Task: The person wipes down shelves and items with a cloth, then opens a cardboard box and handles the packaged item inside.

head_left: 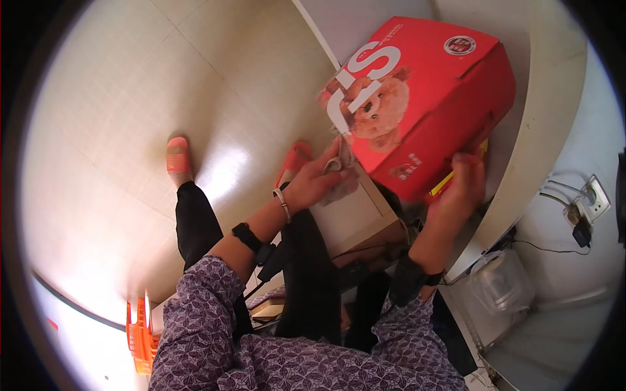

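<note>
A red cardboard box (450,91) with a teddy bear picture and white lettering sits tilted in front of me at the upper right. My left hand (319,179) is closed around a crumpled greyish cloth (342,186), close to the box's left corner. At the box's lower front edge is my right hand (460,186), its fingers bent against the red cardboard. Part of a yellow item (441,184) shows beneath the box beside those fingers. The right fingertips are partly hidden and slightly blurred.
A wall socket (592,201) with a black plug and cables is on the right. Below it stands a clear plastic container (501,283). An orange basket (139,335) is at the lower left. Red slippers (177,155) are on my feet on the tiled floor (117,98).
</note>
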A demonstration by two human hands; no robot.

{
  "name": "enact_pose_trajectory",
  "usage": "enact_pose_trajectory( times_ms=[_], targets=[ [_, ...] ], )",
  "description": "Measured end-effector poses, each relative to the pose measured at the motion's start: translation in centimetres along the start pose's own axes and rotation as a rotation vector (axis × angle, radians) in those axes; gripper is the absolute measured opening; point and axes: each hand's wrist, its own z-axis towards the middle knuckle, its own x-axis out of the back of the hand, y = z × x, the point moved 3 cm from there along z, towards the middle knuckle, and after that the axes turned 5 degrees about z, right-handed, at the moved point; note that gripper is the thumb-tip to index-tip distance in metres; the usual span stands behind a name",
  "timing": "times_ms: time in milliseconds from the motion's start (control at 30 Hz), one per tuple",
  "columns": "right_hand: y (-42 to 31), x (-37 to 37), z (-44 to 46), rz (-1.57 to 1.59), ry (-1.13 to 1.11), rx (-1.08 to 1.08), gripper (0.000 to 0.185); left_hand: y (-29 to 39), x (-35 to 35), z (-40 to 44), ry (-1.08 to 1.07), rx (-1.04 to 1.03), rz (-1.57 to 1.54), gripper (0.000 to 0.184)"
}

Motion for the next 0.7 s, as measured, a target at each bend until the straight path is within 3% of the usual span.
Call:
enact_pose_trajectory(
  times_ms=[67, 100, 300, 400, 500, 700],
  targets=[
    [-0.6, -0.5, -0.1, 0.227, 0.106, -0.098, 0.025, 0.9, 0.2, -0.2, -0.063, 0.049, 0.048, 0.075],
    [0.1, 0.3, 0.1, 0.271, 0.106, -0.030, 0.034, 1.1, 0.2, -0.3, -0.092, 0.070, 0.071, 0.076],
    [1.9, 3.4, -0.9, 0.291, 0.181, 0.103, 0.037, -0.5, -1.0, 2.6, -0.142, -0.020, -0.191, 0.077],
    [1.6, 3.4, 1.3, 0.131, 0.216, 0.075, 0.050, 0.1, -2.1, 2.4, -0.124, -0.071, 0.100, 0.074],
    [1.8, 3.1, 4.4, 0.262, 0.327, 0.037, 0.045, -1.3, -3.1, 1.8, -0.120, -0.141, 0.156, 0.071],
    [0.2, 1.3, 4.4, 0.194, 0.201, 0.193, 0.041, -3.4, 0.4, -2.2, -0.027, -0.022, 0.211, 0.072]
  ],
)
